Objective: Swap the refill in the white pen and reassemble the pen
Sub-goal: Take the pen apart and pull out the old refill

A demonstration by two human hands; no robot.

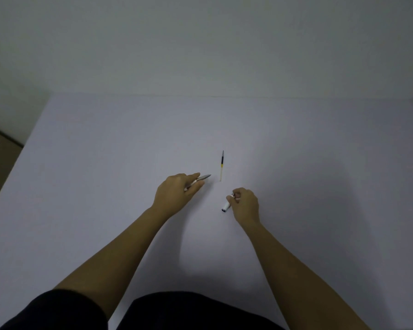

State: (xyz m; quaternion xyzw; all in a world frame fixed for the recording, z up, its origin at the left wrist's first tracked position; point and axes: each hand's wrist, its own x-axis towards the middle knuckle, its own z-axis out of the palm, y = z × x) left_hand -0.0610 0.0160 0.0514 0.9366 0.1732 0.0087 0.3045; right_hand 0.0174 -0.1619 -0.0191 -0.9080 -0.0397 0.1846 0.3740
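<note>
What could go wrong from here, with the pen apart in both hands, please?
The refill lies loose on the table, apart from both hands, so a passing wrist could roll it away. The left hand holds the front section near its tip, and the right hand pinches the white barrel at one end; either could slip during rejoining.

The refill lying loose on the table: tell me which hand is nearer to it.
Left. The left hand sits just left of the refill, its pen tip almost alongside; the right hand is nearer the person.

Hands gripping pen halves (202,178), refill (222,165) lying between
</note>
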